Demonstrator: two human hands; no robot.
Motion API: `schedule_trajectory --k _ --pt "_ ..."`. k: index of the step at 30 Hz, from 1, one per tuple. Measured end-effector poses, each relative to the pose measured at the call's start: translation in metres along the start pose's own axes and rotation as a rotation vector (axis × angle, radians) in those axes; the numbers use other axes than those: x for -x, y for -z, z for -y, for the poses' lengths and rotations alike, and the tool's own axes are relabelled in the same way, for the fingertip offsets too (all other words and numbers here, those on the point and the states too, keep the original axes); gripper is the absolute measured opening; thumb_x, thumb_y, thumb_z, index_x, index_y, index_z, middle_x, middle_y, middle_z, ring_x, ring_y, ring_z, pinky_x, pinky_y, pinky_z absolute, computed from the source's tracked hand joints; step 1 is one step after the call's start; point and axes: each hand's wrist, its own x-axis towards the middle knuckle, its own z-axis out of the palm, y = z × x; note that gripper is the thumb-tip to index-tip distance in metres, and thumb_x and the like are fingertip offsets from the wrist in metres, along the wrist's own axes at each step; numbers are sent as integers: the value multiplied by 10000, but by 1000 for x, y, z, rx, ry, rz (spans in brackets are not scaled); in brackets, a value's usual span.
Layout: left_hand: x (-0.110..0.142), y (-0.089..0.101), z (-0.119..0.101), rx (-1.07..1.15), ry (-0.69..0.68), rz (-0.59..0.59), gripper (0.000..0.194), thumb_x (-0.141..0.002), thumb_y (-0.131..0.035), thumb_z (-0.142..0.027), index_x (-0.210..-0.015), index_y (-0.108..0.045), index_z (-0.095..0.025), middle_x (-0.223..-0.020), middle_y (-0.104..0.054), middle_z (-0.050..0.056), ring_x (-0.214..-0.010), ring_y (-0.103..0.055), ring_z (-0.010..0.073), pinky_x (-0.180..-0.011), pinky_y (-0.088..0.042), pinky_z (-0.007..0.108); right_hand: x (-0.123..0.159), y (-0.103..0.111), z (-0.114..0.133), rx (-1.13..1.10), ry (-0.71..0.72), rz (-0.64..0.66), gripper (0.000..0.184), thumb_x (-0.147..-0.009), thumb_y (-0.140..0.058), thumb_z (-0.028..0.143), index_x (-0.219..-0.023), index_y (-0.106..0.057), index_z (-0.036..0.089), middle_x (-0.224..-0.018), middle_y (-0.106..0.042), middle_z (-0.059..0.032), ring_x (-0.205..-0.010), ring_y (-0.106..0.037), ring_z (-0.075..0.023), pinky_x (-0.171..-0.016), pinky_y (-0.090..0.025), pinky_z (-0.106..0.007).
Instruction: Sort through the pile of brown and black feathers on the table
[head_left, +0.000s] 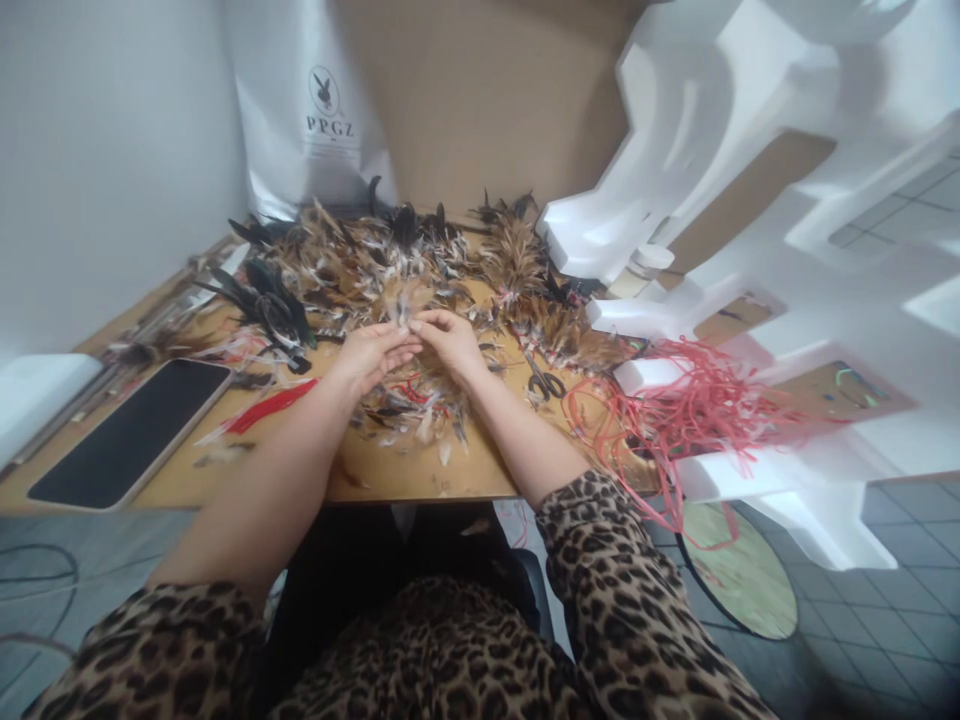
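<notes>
Both my hands meet over the middle of the table, around a small bunch of light brown feathers (406, 297). My left hand (377, 355) pinches the base of the bunch between thumb and fingers. From the other side, my right hand (450, 343) grips the same base with its fingertips. Exactly where the fingers touch the quills is too blurred to make out. Beneath my hands lie loose feathers (424, 425) and red threads. Behind them spreads a large heap of brown and black feathers (337, 250).
A phone (135, 430) lies at the left of the wooden table (420, 480). Near it are red strands (274, 405) and black feathers (270, 300). Scissors (544, 380) lie right of my hands. A tangle of pink-red ribbon (697, 400) hangs over white foam pieces (795, 510) at the right.
</notes>
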Motion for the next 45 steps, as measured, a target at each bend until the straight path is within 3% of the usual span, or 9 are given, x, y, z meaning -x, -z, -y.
schedule_trajectory --k 8,10,16,22,25,28,32,38,45 --pt "-5 7 1 145 92 15 116 -755 -596 -70 -838 -671 -101 -820 -713 95 -745 -672 128 -723 -529 255 6 8 4 740 405 86 328 -739 -621 319 -1027 -607 163 -980 -630 -62 -902 -567 -159 -843 -430 -288" --pt "-6 8 3 145 108 23 120 -754 -595 -74 -837 -676 -104 -832 -713 98 -767 -673 135 -754 -525 272 7 8 5 885 444 97 311 -764 -597 306 -1044 -602 170 -1008 -625 -66 -958 -555 -173 -874 -413 -292" --pt "-5 5 4 100 118 18 91 -724 -645 -100 -805 -687 -98 -828 -713 99 -754 -672 130 -751 -522 256 9 7 6 979 411 72 271 -784 -580 318 -1020 -609 187 -941 -633 -45 -889 -564 -166 -820 -417 -273" --pt "-8 11 1 148 36 -36 80 -724 -651 -95 -800 -670 -102 -856 -716 100 -768 -675 118 -732 -519 223 5 13 0 811 377 28 301 -772 -590 365 -1004 -618 175 -920 -639 -43 -809 -575 -136 -765 -434 -249" --pt "-13 20 -2 216 -4 -77 71 -739 -643 -108 -808 -653 -113 -883 -715 96 -822 -679 134 -705 -519 211 -11 28 -1 769 318 -71 261 -785 -563 344 -957 -635 162 -895 -646 -43 -777 -574 -128 -768 -441 -248" --pt "-17 26 -4 291 -8 -79 71 -759 -622 -109 -823 -645 -127 -862 -716 71 -778 -677 116 -655 -517 192 -34 48 3 880 261 -178 214 -782 -543 297 -905 -657 163 -887 -648 -42 -788 -568 -143 -784 -432 -267" --pt "-17 28 -5 377 15 -55 81 -775 -593 -93 -823 -644 -135 -819 -715 37 -732 -668 95 -622 -512 176 -63 66 11 1130 243 -212 214 -781 -509 230 -903 -679 184 -957 -635 -57 -877 -555 -170 -838 -404 -294" --pt "-16 26 -6 387 47 -35 56 -752 -629 -115 -793 -635 -153 -811 -707 24 -693 -654 74 -593 -503 157 -83 59 8 1444 154 -168 290 -814 -470 229 -1010 -683 242 -1041 -593 -102 -993 -512 -237 -844 -381 -357" --pt "-14 26 -5 373 90 34 69 -761 -612 -104 -811 -643 -140 -841 -702 44 -689 -648 75 -574 -501 151 -92 53 -2 1526 146 -142 318 -868 -393 218 -987 -688 214 -1032 -575 -127 -994 -475 -238 -843 -335 -363"
